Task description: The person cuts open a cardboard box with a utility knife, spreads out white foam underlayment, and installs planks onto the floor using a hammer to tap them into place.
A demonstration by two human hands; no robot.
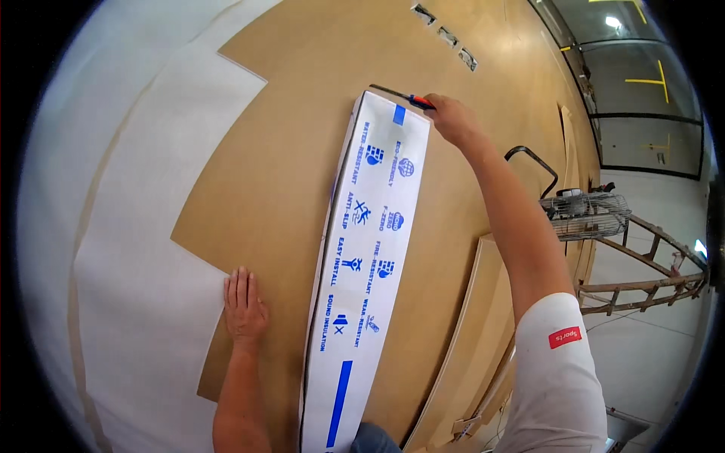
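1. Crossing by the far end of the long white box [374, 226], the thin dark blade of a knife [421, 101] is pointed leftward from the right hand [447, 119].
2. From the right fingers, the box is found to the left and back toward the body; its long axis is run from the lower edge up and slightly rightward, with the blade laid roughly across that line.
3. The far right corner of the box is seen just beside the right fingers, so the right hand is judged the nearer; whether box and blade are touching cannot be told from here.
4. The red-and-black handle is clamped by the right fingers, and the arm is stretched well forward.
5. Over on the left, the left hand [245, 313] is rested palm down on the brown floor [272, 181], its fingers straight and close together, nothing held; its fingertips are placed by the edge of the white sheet [151, 249], and the box is kept apart to its right.
6. Now the count: one box, one knife, two hands, one white sheet, and one blue-clad knee [374, 438] at the box's near end.
7. Farther out, one fan [589, 215], one ladder [642, 287] and three small patches [447, 36] are counted; the boards [462, 332] on the right cannot be numbered surely.
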